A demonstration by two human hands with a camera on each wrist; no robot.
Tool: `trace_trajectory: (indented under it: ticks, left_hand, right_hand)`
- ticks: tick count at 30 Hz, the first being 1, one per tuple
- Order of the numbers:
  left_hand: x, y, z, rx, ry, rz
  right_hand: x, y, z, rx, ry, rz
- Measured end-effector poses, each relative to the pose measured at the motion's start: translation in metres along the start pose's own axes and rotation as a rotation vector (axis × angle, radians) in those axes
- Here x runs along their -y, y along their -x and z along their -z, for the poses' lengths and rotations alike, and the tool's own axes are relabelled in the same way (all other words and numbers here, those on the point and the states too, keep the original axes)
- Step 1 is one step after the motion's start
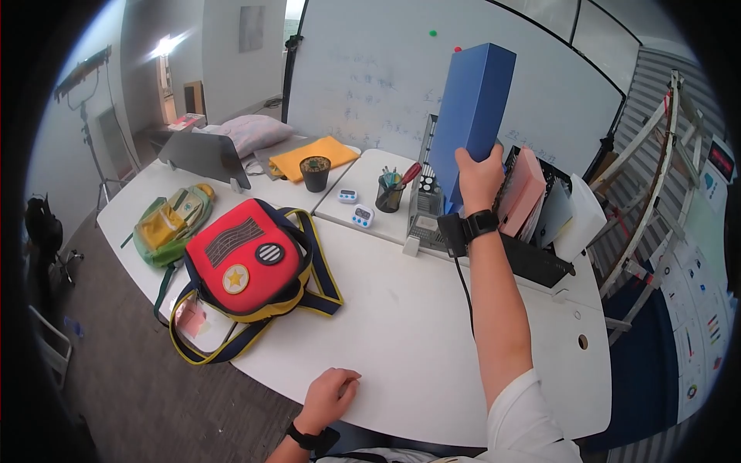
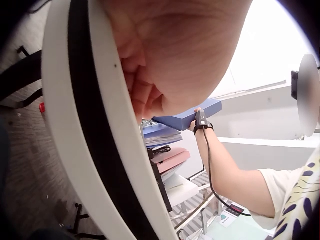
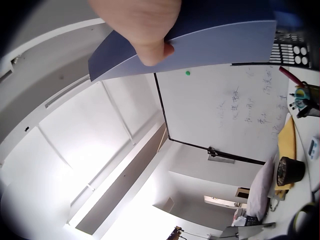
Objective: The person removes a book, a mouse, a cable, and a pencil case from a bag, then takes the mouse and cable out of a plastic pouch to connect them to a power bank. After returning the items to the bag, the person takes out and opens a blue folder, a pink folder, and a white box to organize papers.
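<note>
A tall blue binder (image 1: 472,116) stands upright in the grip of my right hand (image 1: 480,181), thumb on its near side, over the grey rack (image 1: 426,212) at the back of the table. In the right wrist view the thumb of my right hand (image 3: 145,30) presses the binder's pale blue face (image 3: 210,47). Just right of it, a black file box (image 1: 532,258) holds a pink folder (image 1: 522,189) and other files. My left hand (image 1: 328,397) rests at the table's front edge, fingers loosely curled, holding nothing; the left wrist view shows this hand (image 2: 170,55) close up.
A red backpack (image 1: 245,255) and a green bag (image 1: 174,224) lie on the left. Behind are a pen holder (image 1: 389,193), two small timers (image 1: 362,215), a potted cactus (image 1: 315,174), yellow cloth (image 1: 309,158) and a grey laptop-like panel (image 1: 204,158). A whiteboard (image 1: 370,69) stands beyond the table.
</note>
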State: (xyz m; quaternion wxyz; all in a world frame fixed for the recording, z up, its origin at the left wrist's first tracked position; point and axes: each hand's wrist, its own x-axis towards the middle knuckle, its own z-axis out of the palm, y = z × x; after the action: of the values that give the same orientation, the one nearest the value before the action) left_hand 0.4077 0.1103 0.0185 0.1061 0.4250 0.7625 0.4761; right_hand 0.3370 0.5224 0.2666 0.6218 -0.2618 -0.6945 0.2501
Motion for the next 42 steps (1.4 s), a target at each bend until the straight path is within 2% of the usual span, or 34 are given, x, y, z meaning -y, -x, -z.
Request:
trace_trajectory:
  ticks: [4, 10, 14, 22, 25, 28, 33, 35, 36, 37, 39, 40, 41, 42]
  left_hand:
    - [-0.003, 0.0, 0.001, -0.008, 0.005, 0.025]
    - [0.0, -0.002, 0.001, 0.004, 0.029, 0.06]
    - [-0.002, -0.003, 0.003, 0.025, 0.032, 0.098]
    - [0.0, -0.001, -0.001, -0.023, 0.008, 0.087]
    - [0.005, 0.001, -0.006, -0.05, 0.018, 0.071]
    - [-0.003, -0.002, -0.006, -0.072, 0.021, 0.104]
    - [0.003, 0.0, -0.009, -0.092, 0.038, 0.077]
    - [0.0, -0.001, -0.009, -0.103, 0.027, 0.075]
    - [-0.004, -0.002, -0.008, -0.101, 0.029, 0.073]
    - [-0.01, -0.003, -0.007, -0.107, 0.037, 0.102]
    - [-0.01, -0.003, -0.008, -0.111, 0.045, 0.13]
    - [-0.003, -0.001, -0.008, -0.112, 0.032, 0.084]
    - [0.001, 0.0, -0.01, -0.112, 0.019, 0.041]
    - [0.003, 0.0, -0.011, -0.109, 0.02, 0.042]
  right_hand:
    - [-0.012, -0.009, -0.02, -0.06, 0.016, -0.015]
    - [-0.03, -0.015, -0.043, -0.058, 0.031, 0.006]
    - [-0.04, -0.008, -0.061, -0.049, 0.056, -0.041]
    - [-0.096, 0.034, -0.092, -0.059, 0.013, -0.002]
    - [-0.138, 0.046, -0.1, -0.083, 0.025, 0.041]
    - [-0.153, 0.067, -0.103, -0.046, 0.011, -0.019]
    - [-0.168, 0.091, -0.104, 0.04, 0.049, -0.08]
    - [-0.164, 0.092, -0.099, 0.003, 0.026, -0.028]
    - [-0.167, 0.09, -0.096, -0.031, 0.074, 0.082]
    - [-0.163, 0.087, -0.087, -0.034, 0.075, 0.084]
    - [-0.139, 0.077, -0.057, 0.052, -0.065, -0.021]
    - [-0.128, 0.07, -0.045, -0.034, 0.03, 0.043]
    - [-0.126, 0.057, -0.036, -0.035, 0.033, 0.042]
    - [-0.124, 0.041, -0.029, -0.207, 0.157, 0.112]
